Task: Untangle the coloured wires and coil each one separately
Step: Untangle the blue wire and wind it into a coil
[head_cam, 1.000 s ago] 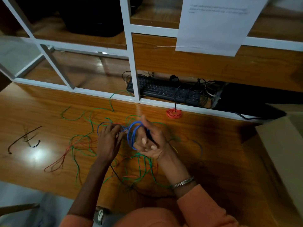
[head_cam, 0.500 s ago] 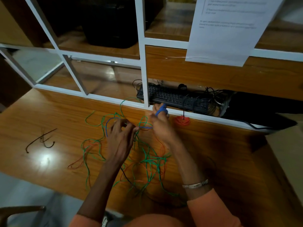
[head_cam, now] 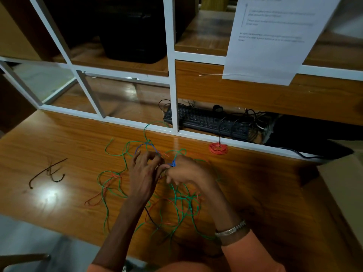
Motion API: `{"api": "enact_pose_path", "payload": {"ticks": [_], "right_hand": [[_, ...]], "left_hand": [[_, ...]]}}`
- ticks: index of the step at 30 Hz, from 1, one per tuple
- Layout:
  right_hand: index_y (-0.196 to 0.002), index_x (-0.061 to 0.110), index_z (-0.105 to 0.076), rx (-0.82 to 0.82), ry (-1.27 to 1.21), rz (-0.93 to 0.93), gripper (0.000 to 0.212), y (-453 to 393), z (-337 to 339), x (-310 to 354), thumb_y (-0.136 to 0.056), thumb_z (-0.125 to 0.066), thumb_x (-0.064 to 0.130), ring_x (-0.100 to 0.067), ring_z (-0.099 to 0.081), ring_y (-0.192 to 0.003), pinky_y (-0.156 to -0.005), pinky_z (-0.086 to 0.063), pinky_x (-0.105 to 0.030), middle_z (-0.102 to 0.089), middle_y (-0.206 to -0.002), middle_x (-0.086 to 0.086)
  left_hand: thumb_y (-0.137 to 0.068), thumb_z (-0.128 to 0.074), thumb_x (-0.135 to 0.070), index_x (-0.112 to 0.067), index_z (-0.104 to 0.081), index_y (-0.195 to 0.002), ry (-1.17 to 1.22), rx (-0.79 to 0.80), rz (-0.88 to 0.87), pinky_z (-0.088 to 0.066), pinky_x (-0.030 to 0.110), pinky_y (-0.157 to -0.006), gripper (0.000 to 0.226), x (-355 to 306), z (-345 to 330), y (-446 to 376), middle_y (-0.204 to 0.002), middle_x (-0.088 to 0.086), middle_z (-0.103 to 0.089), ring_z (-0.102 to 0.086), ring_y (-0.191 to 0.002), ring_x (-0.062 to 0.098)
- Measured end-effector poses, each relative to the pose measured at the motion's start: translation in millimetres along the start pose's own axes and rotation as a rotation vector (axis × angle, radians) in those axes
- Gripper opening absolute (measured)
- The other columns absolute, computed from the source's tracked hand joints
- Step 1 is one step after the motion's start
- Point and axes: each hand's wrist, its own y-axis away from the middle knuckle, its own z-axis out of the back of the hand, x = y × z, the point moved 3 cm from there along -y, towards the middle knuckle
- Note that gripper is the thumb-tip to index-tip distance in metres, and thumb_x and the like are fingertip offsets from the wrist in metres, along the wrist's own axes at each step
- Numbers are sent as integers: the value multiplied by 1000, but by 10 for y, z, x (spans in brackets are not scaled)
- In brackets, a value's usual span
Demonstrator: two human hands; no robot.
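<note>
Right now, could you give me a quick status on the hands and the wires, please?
Left hand and right hand both pinching the blue wire. Green wire and orange wire lie tangled on the desk. One orange coil done.

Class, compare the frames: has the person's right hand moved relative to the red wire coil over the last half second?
Yes. The right hand has drawn back toward the person, away from the red wire coil by the white frame, and now meets the left hand over the tangle.
</note>
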Motion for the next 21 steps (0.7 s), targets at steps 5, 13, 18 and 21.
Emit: {"api": "enact_pose_path", "payload": {"ticks": [5, 13, 18, 21], "right_hand": [[-70, 12, -64, 164, -545, -80, 46, -69, -78, -354, -106, -48, 37, -7, -25, -31, -35, -18, -21, -46, -47, 2], [-76, 9, -52, 174, -1379, -26, 34, -40, 157, -766, -106, -48, 25, -5, -22, -27, -32, -15, -19, -35, -46, 4], [-79, 10, -51, -20, -1459, -20, 32, -108, 263, -1015, -107, -46, 25, -5, -24, -27, -33, -25, -20, -35, -45, 6], [-78, 11, -48, -155, -1540, -5, 34, -132, 339, -1124, -108, -41, 24, -4, -23, -25, -29, -23, -19, -34, -42, 7]], "left_hand": [[-107, -50, -47, -23, -64, -88, 119, 143, 107, -41, 33, -74, 33, 110, -74, 101, -79, -5, -65, -62, -79, 21], [-106, -41, -55, -20, -56, -75, 362, 69, 534, -46, 37, -53, 49, 242, -43, 174, -61, -3, -65, -62, -53, 8], [-106, -43, -54, -19, -59, -70, 299, -93, 678, -45, 36, -56, 52, 495, 125, 117, -59, -2, -64, -63, -59, 20], [-108, -42, -54, -18, -62, -77, 325, -221, 807, -51, 41, -63, 52, 667, 222, 126, -66, -2, -68, -67, -65, 24]]}}
